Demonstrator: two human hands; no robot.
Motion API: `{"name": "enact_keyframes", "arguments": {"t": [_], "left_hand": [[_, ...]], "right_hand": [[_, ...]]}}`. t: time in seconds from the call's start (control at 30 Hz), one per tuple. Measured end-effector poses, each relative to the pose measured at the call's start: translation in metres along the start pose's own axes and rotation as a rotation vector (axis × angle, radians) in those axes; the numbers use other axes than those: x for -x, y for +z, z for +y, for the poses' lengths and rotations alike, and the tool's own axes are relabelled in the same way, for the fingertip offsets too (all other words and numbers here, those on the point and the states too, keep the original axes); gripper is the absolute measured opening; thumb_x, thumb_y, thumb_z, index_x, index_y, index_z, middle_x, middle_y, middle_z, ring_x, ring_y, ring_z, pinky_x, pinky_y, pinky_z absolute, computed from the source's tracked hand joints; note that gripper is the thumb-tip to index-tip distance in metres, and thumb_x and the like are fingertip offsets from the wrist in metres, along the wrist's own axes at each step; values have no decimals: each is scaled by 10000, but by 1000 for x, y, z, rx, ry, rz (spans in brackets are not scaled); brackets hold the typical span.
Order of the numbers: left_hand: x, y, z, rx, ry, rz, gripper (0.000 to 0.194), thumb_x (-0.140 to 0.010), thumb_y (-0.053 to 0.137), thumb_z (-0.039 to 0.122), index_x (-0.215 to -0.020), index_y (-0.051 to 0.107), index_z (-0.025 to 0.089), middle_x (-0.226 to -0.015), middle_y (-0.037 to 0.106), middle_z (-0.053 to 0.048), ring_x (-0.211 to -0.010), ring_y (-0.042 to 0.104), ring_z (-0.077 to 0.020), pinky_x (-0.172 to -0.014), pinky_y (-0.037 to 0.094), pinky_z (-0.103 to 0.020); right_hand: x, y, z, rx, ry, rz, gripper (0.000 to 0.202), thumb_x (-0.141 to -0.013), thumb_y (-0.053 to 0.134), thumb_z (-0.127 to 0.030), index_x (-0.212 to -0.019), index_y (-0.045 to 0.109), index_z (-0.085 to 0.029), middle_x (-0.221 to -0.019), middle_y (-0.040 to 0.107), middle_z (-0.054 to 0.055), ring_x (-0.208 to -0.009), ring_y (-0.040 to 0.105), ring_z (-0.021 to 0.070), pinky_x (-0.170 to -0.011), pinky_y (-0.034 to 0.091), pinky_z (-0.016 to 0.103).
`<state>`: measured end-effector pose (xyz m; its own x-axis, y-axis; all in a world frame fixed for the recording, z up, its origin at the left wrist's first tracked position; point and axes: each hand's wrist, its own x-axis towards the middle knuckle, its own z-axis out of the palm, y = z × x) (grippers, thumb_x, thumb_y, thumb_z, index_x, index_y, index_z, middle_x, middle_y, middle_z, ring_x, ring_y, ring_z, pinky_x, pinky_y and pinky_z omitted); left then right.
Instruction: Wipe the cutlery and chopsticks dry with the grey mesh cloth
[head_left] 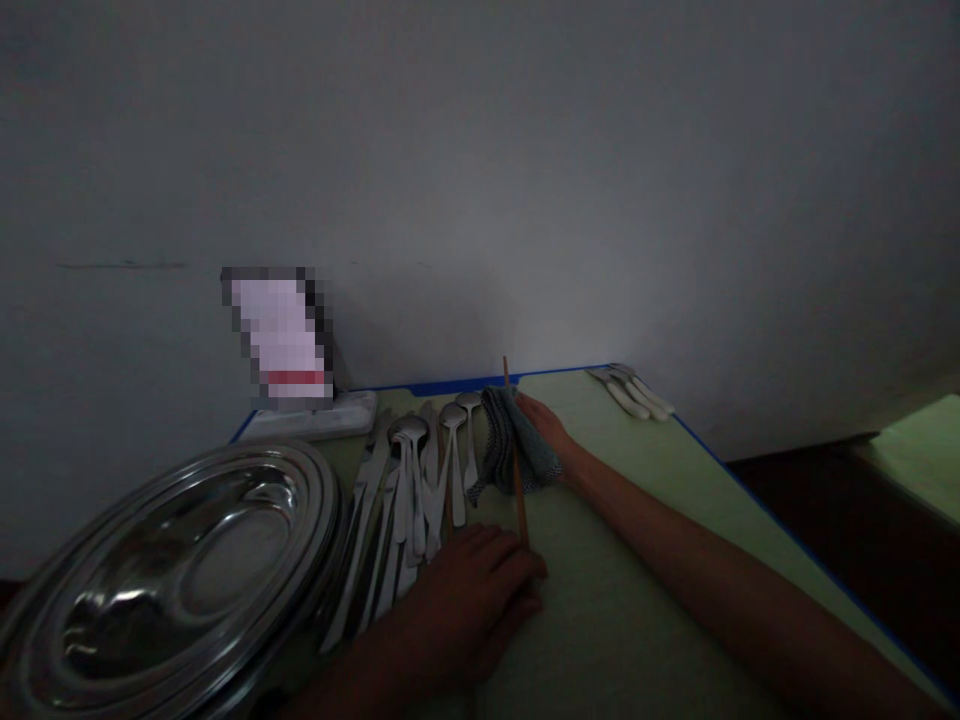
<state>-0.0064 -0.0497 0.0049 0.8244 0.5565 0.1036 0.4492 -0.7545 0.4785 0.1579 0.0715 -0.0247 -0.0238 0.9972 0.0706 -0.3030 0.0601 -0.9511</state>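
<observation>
A brown wooden chopstick (520,505) stands at a slant over the table, its thin tip pointing to the wall. My left hand (487,590) pinches its near end between thumb and fingers. Higher up, my right hand (544,425) grips a grey cloth (517,445) that lies folded about the chopstick; the cloth hides most of those fingers. Just left of the cloth, several metal spoons (453,415) lie with their bowls toward the wall. Table knives (360,540) lie beside them, partly behind my left hand and forearm.
Oval metal platters (315,480) are stacked at the left. Behind them a blurred phone (281,335) leans on a white holder (315,418). A few pale-handled pieces of cutlery (634,395) lie at the far right corner. The green tabletop (600,580) has a blue edge and meets a grey wall.
</observation>
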Motion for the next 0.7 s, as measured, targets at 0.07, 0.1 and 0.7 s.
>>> {"name": "enact_keyframes", "arguments": {"t": [0.07, 0.1, 0.7], "left_hand": [[0, 3, -2, 13, -20, 30, 178, -865, 458, 193, -1032, 518, 212, -987, 594, -47, -910, 534, -209, -791, 428, -352], [0, 4, -4, 25, -31, 45, 186, -870, 445, 183, -1040, 515, 210, -998, 594, -51, -914, 539, -207, -789, 436, -349], [6, -5, 9, -166, 345, -19, 134, -837, 437, 205, -840, 562, 158, -735, 582, -35, -704, 512, -162, -616, 439, -264]], "right_hand": [[2, 3, 1, 1, 0, -35, 150, -741, 563, -349, -813, 635, -239, -861, 675, 16, -909, 601, 171, -887, 432, 295], [2, 3, 1, -3, 2, -59, 162, -750, 553, -359, -815, 634, -235, -842, 675, 11, -872, 608, 168, -863, 442, 292], [-22, -31, 1, -51, 43, 385, 217, -731, 599, -401, -635, 595, -205, -524, 595, -44, -578, 586, 147, -671, 477, 294]]}}
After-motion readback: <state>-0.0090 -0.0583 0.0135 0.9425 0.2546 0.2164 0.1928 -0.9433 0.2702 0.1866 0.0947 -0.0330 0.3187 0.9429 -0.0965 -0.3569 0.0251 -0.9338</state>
